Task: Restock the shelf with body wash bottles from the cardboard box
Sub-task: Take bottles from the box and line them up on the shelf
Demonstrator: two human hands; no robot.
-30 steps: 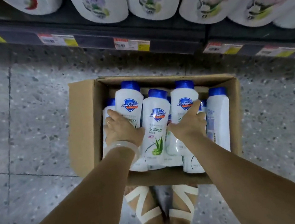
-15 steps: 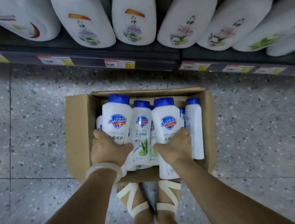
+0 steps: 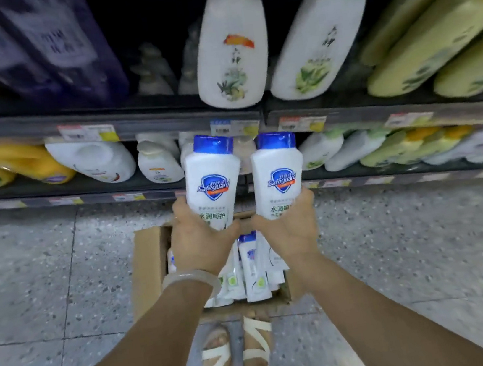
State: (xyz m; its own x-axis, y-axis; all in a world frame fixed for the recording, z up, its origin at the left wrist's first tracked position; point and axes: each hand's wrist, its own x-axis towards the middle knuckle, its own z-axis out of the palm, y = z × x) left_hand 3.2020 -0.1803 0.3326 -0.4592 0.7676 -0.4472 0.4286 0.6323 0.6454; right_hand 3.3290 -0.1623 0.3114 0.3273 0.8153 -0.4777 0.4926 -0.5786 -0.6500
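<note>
Shelf (image 3: pixel 163 121) up top is packed with big blurry bottles. Box (image 3: pixel 147 273) sits on the floor below with more bottles inside. Left hand (image 3: pixel 199 244) grips the left bottle (image 3: pixel 213 180), right hand (image 3: pixel 290 231) grips the right bottle (image 3: pixel 279 177), both upright, side by side above the box in front of the shelf.

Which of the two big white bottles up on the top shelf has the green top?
The right-hand big white bottle: its top is pale green. The left one has a white top and an orange mark.
</note>
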